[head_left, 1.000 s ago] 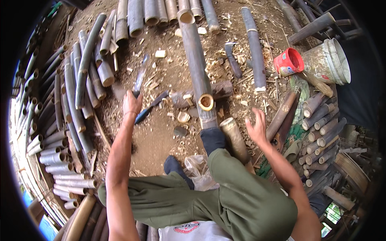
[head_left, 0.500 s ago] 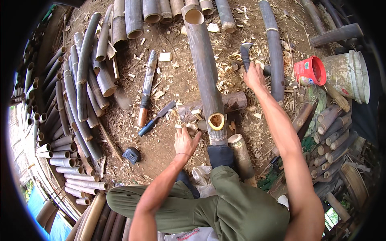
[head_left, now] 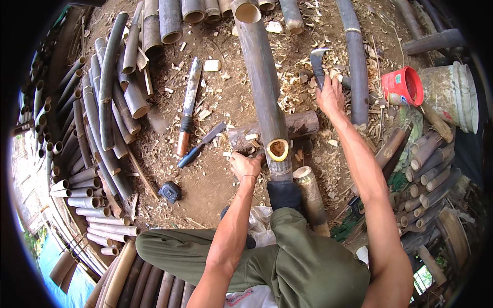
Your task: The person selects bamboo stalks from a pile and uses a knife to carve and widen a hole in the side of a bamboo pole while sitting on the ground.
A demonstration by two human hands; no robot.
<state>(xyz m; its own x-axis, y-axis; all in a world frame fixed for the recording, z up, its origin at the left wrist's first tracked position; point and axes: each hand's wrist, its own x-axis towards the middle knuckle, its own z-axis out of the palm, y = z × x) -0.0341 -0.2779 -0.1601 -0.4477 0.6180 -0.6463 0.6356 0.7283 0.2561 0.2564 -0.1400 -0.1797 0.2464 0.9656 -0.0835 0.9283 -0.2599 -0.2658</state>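
Observation:
A long grey bamboo pole runs away from me, resting across a short log. Near its close end, a rounded opening with a pale cut rim faces up. My left hand is beside that end, fingers apart, with nothing visible in it; its fingertips are partly hidden near the log. Over to the right, my right hand is closed round the dark handle of a curved-blade knife, its pale blade pointing away. My dark-covered foot is against the pole's near end.
Left of the pole lie a long sheathed knife, a blue-handled chisel-like tool and a tape measure. A short bamboo piece stands by my foot. Bamboo stacks line both sides; a red bucket sits right. Shavings cover the ground.
My left hand has moved right and slightly away, closer to the bamboo pole. My right hand has shifted slightly right, and the knife's blade now shows paler and turned more to the right.

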